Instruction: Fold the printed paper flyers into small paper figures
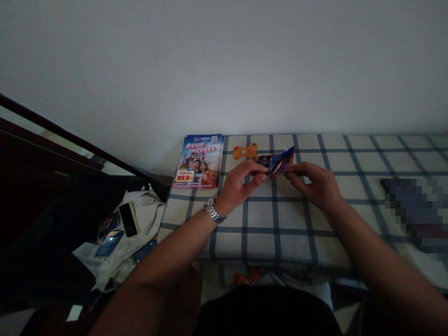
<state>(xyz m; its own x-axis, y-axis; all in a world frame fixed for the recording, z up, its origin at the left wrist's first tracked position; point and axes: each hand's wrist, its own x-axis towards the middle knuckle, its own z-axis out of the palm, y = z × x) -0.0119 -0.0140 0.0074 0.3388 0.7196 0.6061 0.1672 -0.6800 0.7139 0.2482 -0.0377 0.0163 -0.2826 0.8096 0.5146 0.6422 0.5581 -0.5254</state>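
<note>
Between my two hands is a folded paper flyer (280, 163), blue and red, held a little above the checked tablecloth with one pointed corner sticking up. My left hand (241, 183), with a metal watch (214, 210) on its wrist, pinches the flyer's left end between thumb and fingers. On the other side, my right hand (317, 185) grips its right edge with the fingertips. A stack of printed flyers (199, 163) lies near the wall, left of my left hand. The folded flyer's underside is hidden.
The checked tablecloth (261, 224) covers a table against a white wall (245, 65). A blurred-out dark object (418, 212) lies at the right. Lower left, a phone (129, 219) rests on white cloth (149, 210) beside folded papers (109, 242).
</note>
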